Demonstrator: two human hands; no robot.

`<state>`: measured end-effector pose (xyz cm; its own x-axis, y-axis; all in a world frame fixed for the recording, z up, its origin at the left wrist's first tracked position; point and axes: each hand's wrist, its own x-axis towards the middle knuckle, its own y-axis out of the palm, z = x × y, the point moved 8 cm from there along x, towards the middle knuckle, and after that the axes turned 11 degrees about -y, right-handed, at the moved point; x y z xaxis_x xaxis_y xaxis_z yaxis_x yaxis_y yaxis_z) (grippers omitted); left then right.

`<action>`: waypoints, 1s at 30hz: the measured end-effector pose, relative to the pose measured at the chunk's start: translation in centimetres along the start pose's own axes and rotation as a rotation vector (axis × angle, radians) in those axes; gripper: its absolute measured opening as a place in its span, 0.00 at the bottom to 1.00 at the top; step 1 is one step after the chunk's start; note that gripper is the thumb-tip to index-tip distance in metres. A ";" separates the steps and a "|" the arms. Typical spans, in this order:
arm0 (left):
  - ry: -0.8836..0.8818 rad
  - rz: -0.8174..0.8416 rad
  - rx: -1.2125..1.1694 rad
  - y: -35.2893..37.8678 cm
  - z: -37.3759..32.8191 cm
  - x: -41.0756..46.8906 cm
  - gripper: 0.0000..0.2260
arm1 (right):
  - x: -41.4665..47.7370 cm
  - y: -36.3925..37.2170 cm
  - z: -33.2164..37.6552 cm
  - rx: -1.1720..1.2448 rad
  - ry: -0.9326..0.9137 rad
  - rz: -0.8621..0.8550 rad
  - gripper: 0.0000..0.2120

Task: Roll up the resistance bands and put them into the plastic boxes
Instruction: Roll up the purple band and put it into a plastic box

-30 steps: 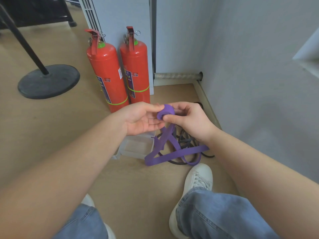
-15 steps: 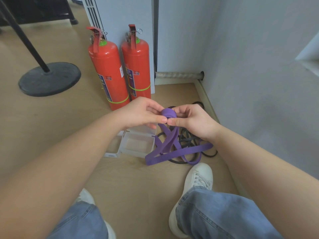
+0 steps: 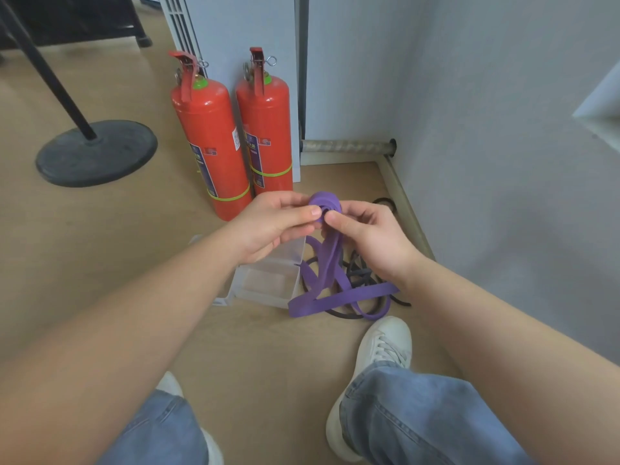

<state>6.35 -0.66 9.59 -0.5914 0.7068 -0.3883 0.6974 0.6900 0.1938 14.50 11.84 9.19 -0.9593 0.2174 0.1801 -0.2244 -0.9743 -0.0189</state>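
Purple band [image 3: 327, 199]: rolled end is held up between both hands, and the coil faces the camera more than half a sec ago. The loose tail still drops to the floor [image 3: 268, 347].
Left hand [image 3: 271, 223]: thumb and fingers still pinch the roll's left side.
Right hand [image 3: 369, 236]: thumb on the roll's front, fingers curled behind it.
Plastic box [image 3: 265, 298]: clear, open top, on the floor under the left hand, hasn't budged.
Black bands [image 3: 360, 273]: tangled heap just right of the box, near the floor's wall-side edge.
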 end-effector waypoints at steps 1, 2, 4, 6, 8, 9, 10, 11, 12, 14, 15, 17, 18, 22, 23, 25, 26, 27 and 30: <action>-0.005 -0.001 0.066 -0.1 -0.3 -0.1 0.12 | -0.2 -0.2 0.4 -0.045 -0.011 0.010 0.10; -0.009 0.007 0.138 -0.1 -0.6 -0.3 0.15 | -0.2 -0.6 0.6 -0.099 -0.018 0.020 0.09; -0.023 0.041 0.313 0.1 -1.3 -0.7 0.18 | 0.1 -1.0 1.3 -0.243 -0.028 0.077 0.10; -0.055 0.071 0.483 0.3 -1.5 -0.9 0.16 | 0.5 -0.9 2.0 -0.405 -0.045 0.176 0.12; -0.059 0.059 0.622 0.4 -1.7 -0.9 0.15 | 0.8 -0.9 2.3 -0.518 -0.053 0.248 0.11; -0.042 0.035 0.654 0.4 -1.8 -0.8 0.14 | 0.9 -0.9 2.3 -0.540 -0.061 0.261 0.11; -0.015 0.010 0.635 0.4 -1.9 -0.6 0.13 | 1.0 -1.0 2.4 -0.531 -0.069 0.250 0.12; 0.012 -0.007 0.563 0.3 -1.9 -0.5 0.11 | 1.0 -1.1 2.4 -0.483 -0.068 0.226 0.13; 0.032 -0.009 0.452 0.3 -1.9 -0.5 0.11 | 0.9 -1.2 2.2 -0.396 -0.060 0.192 0.14; 0.059 0.020 0.207 0.5 -1.5 -0.3 0.10 | 0.8 -0.5 1.7 -0.139 -0.048 0.131 0.15; 0.069 0.035 0.087 0.7 -1.2 -0.3 0.10 | 0.8 -0.2 1.4 -0.009 -0.041 0.083 0.17; 0.089 0.043 -0.133 1.2 -0.7 -0.1 0.10 | 0.7 0.0 1.2 0.155 -0.038 -0.055 0.17; 0.091 0.042 -0.219 1.5 -0.5 0.0 0.09 | 0.7 -0.2 1.2 0.172 -0.042 -0.124 0.18; 0.029 0.018 -0.229 1.8 0.4 0.0 0.09 | 0.6 -1.4 2.1 -0.097 -0.076 -0.217 0.20; 0.012 -0.001 -0.128 1.4 0.3 -0.1 0.09 | 0.6 -1.6 2.4 -0.193 -0.086 -0.194 0.19; 0.006 -0.069 0.141 0.4 -0.4 -0.2 0.10 | 0.8 -1.5 2.8 -0.344 -0.089 -0.122 0.17; 0.012 -0.108 0.260 -0.1 -0.9 -0.3 0.14 | 0.9 -1.5 2.8 -0.394 -0.081 -0.087 0.17; 0.017 -0.133 0.350 -0.3 -1.4 -0.3 0.17 | 1.0 -1.5 2.8 -0.435 -0.071 -0.047 0.17; 0.012 -0.080 0.501 0.3 -2.2 -0.6 0.14 | 1.3 -1.0 3.1 -0.463 -0.054 0.104 0.17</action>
<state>6.04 -0.49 11.82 -0.6537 0.6583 -0.3734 0.7564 0.5845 -0.2937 14.04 12.87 12.52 -0.9732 0.1047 0.2046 -0.1919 -0.8598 -0.4732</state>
